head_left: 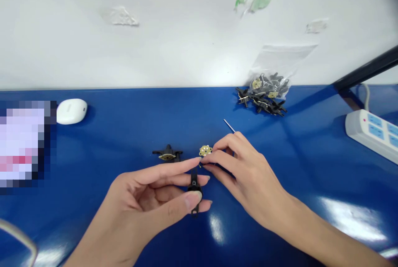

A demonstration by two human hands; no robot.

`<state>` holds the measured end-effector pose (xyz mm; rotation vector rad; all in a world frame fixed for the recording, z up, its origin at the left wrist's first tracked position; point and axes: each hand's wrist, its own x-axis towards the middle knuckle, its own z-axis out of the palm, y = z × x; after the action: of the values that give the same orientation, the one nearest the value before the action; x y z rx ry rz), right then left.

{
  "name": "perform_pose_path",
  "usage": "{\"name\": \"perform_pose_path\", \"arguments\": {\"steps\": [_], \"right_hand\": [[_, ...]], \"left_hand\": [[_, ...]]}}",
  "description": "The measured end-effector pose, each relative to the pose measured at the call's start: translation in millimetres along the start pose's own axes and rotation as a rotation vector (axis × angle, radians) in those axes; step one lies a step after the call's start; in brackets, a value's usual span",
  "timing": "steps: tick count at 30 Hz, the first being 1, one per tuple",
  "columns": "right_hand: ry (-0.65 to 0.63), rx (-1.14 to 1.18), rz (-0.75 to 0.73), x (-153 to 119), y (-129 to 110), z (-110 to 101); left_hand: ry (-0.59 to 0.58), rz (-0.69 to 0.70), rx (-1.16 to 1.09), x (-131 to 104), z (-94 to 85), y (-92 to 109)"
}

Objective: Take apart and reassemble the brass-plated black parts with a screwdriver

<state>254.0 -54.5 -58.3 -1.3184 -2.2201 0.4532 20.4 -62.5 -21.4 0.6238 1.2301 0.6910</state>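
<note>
My left hand [155, 200] is closed around a small black plastic part [194, 188], its thumb pressing on the part's rounded middle and its index finger stretched towards my right fingertips. My right hand [245, 171] has its fingertips bunched together low over the blue table, beside a flat brass-coloured disc [205, 150] with holes. Tiny gold-coloured bits [200, 166] show by those fingertips; whatever the fingers pinch is hidden. A thin metal rod [229, 125] sticks out behind my right hand, its other end covered. Left of the disc lies a black part with a brass plate [168, 156].
At the wall, a clear plastic bag [281, 64] holds black parts and brass discs, with loose black parts [267, 105] in front. A white power strip [373, 134] lies right, a white case [72, 111] left, near a pixelated area. A pale cable [20, 236] crosses the lower left.
</note>
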Motion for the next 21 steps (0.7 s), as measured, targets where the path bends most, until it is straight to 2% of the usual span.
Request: {"name": "perform_pose_path", "arguments": {"steps": [9,12,18,21], "right_hand": [[-0.015,0.003,-0.018,2,-1,-5],[0.017,0.069,-0.019,2,-3,-9],[0.117,0.33,0.055,-2,-9,-18],[0.121,0.403,0.087,-4,-11,-21]], "left_hand": [[0.016,0.022,0.0,-2,2.1,0],[0.004,0.037,-0.029,0,0.7,-1],[-0.181,0.073,-0.063,10,-10.1,-9],[-0.219,0.127,-0.052,13,-13.2,-14]]}}
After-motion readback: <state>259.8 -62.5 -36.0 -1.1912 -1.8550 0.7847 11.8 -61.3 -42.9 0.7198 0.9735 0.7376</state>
